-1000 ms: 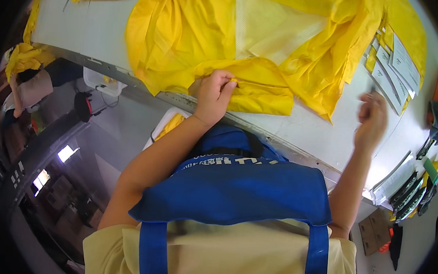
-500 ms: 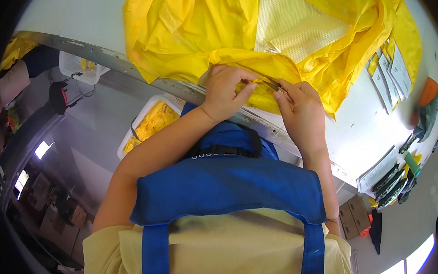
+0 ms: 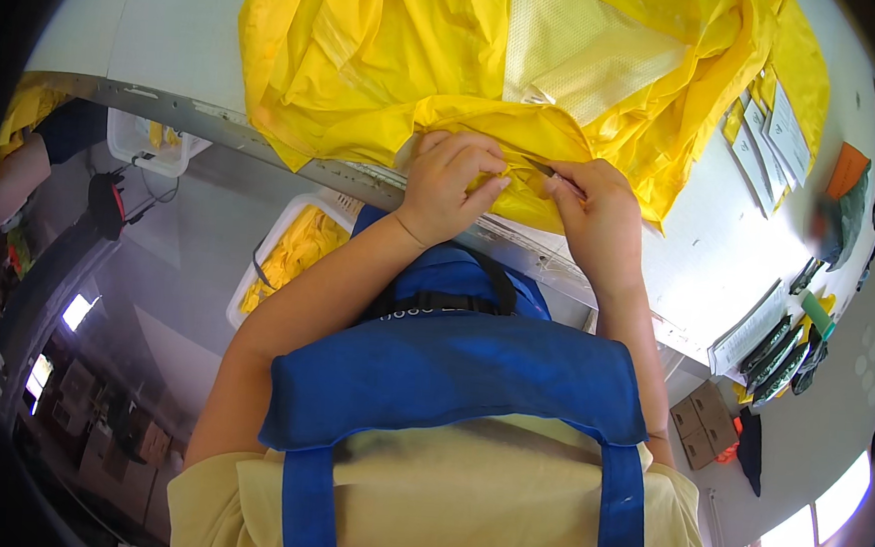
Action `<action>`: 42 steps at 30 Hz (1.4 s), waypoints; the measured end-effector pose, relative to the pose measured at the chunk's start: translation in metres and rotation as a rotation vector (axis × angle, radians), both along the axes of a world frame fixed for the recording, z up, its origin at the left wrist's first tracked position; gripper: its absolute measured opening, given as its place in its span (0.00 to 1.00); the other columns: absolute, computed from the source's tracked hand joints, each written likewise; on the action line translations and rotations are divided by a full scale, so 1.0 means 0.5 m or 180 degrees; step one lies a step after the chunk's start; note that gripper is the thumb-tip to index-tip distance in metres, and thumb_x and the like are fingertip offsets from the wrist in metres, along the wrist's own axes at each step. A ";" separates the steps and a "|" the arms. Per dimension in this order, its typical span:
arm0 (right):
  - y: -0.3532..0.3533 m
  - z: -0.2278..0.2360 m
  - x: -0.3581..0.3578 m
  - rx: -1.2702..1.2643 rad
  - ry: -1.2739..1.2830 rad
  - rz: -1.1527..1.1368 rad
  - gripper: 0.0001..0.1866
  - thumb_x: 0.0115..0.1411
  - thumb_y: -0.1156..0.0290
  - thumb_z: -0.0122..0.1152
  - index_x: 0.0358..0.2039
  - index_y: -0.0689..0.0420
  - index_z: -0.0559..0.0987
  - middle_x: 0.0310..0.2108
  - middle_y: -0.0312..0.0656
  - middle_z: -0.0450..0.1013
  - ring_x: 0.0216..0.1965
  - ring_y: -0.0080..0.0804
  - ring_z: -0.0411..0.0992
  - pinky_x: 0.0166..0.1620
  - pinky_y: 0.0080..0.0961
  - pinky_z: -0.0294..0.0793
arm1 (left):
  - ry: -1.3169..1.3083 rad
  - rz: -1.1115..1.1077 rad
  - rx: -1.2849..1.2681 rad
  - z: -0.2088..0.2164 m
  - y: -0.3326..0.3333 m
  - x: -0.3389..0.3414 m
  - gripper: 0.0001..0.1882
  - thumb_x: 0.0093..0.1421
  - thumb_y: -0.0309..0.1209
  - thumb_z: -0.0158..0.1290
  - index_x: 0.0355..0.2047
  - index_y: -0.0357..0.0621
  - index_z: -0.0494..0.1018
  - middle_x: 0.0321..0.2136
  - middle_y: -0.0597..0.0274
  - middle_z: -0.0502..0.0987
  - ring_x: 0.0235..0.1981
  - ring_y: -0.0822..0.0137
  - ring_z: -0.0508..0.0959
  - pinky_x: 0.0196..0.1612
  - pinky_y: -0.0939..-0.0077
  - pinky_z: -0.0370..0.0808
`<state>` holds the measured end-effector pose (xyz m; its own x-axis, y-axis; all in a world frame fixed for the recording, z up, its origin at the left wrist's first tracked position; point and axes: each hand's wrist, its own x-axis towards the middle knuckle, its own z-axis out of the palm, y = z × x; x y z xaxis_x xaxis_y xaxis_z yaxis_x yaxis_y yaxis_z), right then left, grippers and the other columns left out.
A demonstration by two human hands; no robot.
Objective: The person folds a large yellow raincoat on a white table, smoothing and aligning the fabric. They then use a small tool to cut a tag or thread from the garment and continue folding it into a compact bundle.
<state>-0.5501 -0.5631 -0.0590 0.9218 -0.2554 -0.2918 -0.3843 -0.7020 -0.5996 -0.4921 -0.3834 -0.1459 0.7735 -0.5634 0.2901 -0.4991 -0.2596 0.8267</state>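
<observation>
Along the top of the view we get a long, off-white, metal-edged surface (image 3: 171, 42), running off both sides. On it, near the front edge: one big, crumpled, bright yellow, thin-cloth garment piece (image 3: 390, 60) with a whitish mesh panel (image 3: 591, 62) showing; this is the thing being worked on. Below the edge we log a white plastic bin (image 3: 281, 232) with yellow scraps inside, and further left a smaller white plastic bin (image 3: 125, 141). Right of the yellow cloth, flat white printed cards (image 3: 751, 170) lie overlapping, partly over yellow material.

Left hand (image 3: 450, 179): curled at the front fold, thumb and fingertips drawn close, narrow gap between; we can't tell if cloth is pinched there. Right hand (image 3: 602, 208): fingers closed around a slim, dark, pointed metal tool (image 3: 541, 167), tip aimed left at that same fold. Tool type unclear to us.

Progress, our judgement: mid-job on the fold. Done: cloth laid out, front edge gathered, tool in position. Left: whatever detail the tip is set at, too small for us to make out; no finished cut visible, and the rest of the cloth lies loose, unfolded.
</observation>
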 end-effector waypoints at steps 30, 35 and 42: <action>-0.098 -0.039 -0.011 -0.0986 -0.0623 -0.0499 0.08 0.58 0.65 0.59 0.30 0.56 0.78 0.32 0.43 0.73 0.28 0.44 0.73 0.31 0.35 0.74 | -0.0451 -0.0667 0.2010 0.048 -0.062 0.055 0.06 0.55 0.35 0.54 0.27 0.49 0.72 0.26 0.62 0.75 0.35 0.59 0.75 0.34 0.62 0.67; 0.003 -0.033 -0.032 -0.0547 -0.1358 0.0629 0.18 0.52 0.67 0.65 0.42 0.56 0.74 0.38 0.45 0.73 0.38 0.47 0.72 0.43 0.37 0.72 | -0.0963 -0.0692 0.1722 0.034 -0.082 0.074 0.05 0.53 0.35 0.55 0.25 0.49 0.74 0.25 0.61 0.73 0.32 0.55 0.75 0.33 0.58 0.69; -0.018 -0.070 -0.049 -0.1130 -0.0976 0.0811 0.17 0.47 0.64 0.66 0.39 0.52 0.76 0.38 0.43 0.72 0.44 0.45 0.69 0.49 0.38 0.67 | 0.0365 -0.1164 0.2364 0.106 -0.086 0.104 0.11 0.57 0.39 0.53 0.31 0.46 0.77 0.37 0.56 0.77 0.41 0.52 0.75 0.42 0.57 0.70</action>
<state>-0.5746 -0.5722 -0.0941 0.9968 -0.0462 0.0644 -0.0195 -0.9304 -0.3661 -0.4401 -0.4264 -0.0929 0.5067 -0.7984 -0.3253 -0.5810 -0.5950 0.5553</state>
